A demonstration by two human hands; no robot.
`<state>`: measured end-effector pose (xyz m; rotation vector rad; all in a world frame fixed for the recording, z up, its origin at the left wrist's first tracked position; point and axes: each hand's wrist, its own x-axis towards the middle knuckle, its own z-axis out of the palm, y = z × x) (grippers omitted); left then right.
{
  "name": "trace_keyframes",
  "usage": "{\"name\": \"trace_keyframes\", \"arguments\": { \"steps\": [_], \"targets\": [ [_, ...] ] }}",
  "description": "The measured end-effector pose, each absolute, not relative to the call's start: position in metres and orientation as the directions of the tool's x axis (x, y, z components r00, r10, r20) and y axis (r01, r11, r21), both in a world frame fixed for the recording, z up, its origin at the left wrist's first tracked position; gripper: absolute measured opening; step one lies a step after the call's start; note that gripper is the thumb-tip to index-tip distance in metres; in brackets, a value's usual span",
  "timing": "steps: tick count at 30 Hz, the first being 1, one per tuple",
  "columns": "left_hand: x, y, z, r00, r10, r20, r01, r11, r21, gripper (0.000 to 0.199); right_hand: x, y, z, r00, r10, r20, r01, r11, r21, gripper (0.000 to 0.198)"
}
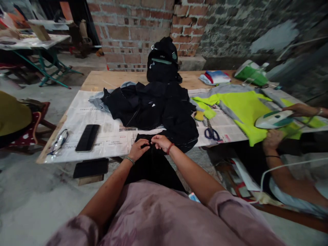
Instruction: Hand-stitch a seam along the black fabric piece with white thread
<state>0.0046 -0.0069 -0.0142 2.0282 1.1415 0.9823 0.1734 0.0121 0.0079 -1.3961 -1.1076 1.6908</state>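
Note:
A black garment [176,114] lies bunched on the newspaper-covered table, its near part reaching the table's front edge. At that edge, my left hand [139,150] grips the dark cloth between thumb and fingers. Close beside it on the right, my right hand [162,142] is closed in a pinch over the same cloth. Whatever sits between its fingertips is too small to make out. Blue-handled scissors [211,133] lie to the right of the garment, with a small yellow pad [199,115] behind them.
Left on the newspaper [115,143] are a phone [87,137] and glasses [60,140]. A black backpack [164,61] stands behind the garment. At right, a co-worker's hand holds an iron [274,119] on a yellow-grey garment [243,102]; a white cord [263,176] hangs nearby.

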Motion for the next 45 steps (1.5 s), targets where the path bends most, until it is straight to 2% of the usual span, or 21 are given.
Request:
{"name": "trace_keyframes", "arguments": {
  "steps": [16,27,32,37,45],
  "targets": [
    [0.005,-0.008,-0.016,0.375,0.875,0.305,0.491,-0.467,0.736,0.009,0.175,0.01,0.002,-0.262,0.895,-0.36,0.059,-0.358,-0.932,0.008],
    [0.008,-0.007,-0.018,0.397,0.875,0.278,0.475,-0.455,0.753,0.009,0.172,0.012,0.008,-0.223,0.884,-0.412,0.08,-0.405,-0.911,0.006],
    [0.006,-0.008,-0.015,0.443,0.847,0.293,0.458,-0.495,0.738,0.009,0.168,0.011,0.009,-0.115,0.894,-0.434,0.026,-0.434,-0.901,0.008],
    [0.005,-0.009,-0.012,0.472,0.827,0.307,0.424,-0.518,0.743,0.008,0.165,0.009,0.01,-0.086,0.897,-0.434,0.003,-0.436,-0.9,0.01],
    [0.009,-0.01,-0.02,0.35,0.88,0.32,0.518,-0.467,0.717,0.01,0.166,0.009,0.005,-0.08,0.904,-0.42,-0.008,-0.422,-0.906,0.008]
  ]
}}
